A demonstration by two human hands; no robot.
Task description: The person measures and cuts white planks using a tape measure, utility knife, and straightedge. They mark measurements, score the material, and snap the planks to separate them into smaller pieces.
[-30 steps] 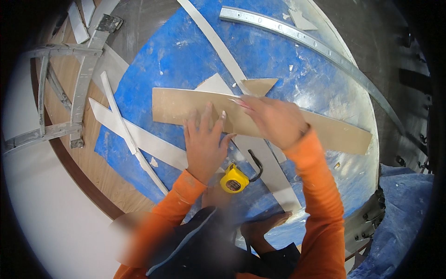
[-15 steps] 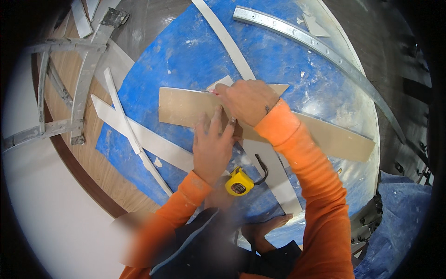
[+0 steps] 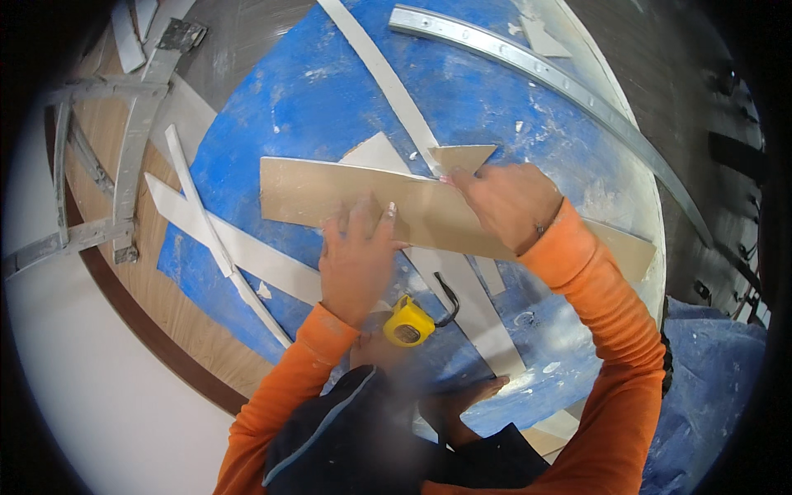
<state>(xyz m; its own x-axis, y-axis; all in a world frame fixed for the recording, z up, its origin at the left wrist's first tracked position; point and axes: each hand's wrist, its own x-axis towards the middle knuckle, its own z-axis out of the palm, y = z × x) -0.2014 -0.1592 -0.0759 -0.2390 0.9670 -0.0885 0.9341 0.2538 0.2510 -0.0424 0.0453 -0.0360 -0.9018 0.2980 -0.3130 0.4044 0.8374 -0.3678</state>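
A long strip of plasterboard (image 3: 322,194), brown paper face up, lies across other pieces on the blue sheet. My left hand (image 3: 356,268) rests flat on its lower edge, fingers spread and pressing down. At the strip's upper edge my right hand (image 3: 513,202) is closed around something small, mostly hidden by the fingers; only a reddish bit shows at the fingertips. Just above that hand a pointed brown offcut (image 3: 464,156) sticks out. Under the strip run white board strips (image 3: 474,309). A yellow tape measure (image 3: 408,322) with a black strap lies below my left hand.
A blue, dust-marked sheet (image 3: 280,107) covers the floor. A curved-looking metal channel (image 3: 511,58) crosses the far right. White narrow strips (image 3: 198,214) lie at left, beside a dirty metal frame (image 3: 136,140) on wood-look flooring. My bare foot (image 3: 470,396) is near the front.
My right hand has slid right along the strip's upper edge, uncovering the middle of the strip. My left hand stays on the board. The whole view has shifted slightly.
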